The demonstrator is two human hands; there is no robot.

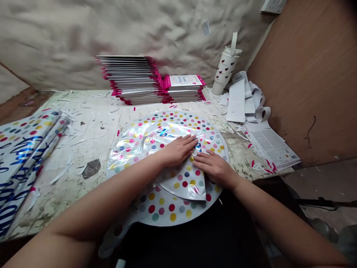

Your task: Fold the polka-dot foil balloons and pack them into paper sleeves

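Carefully flattening a round foil balloon [173, 212], white and clear with multicoloured polka dots, folded over on itself directly in front of a tall stack of pink-edged flat packets [131, 80]. Pressing down with the left hand [178, 150], palm flat, fingers together, gripping nothing; resting the right hand [213, 169] just beside it, open and flat, fingers slightly parted, also gripping nothing. Risking creases or a split seam from pressing too hard on thin foil, and a slide off the near edge of the scarred, paint-flecked workbench [92, 126] from the drooping balloon tail [111, 243]. Lying left of the stack: rolled polka-dot foil sheets [25, 163]. Standing right of it: a white heart-patterned tumbler [225, 69].
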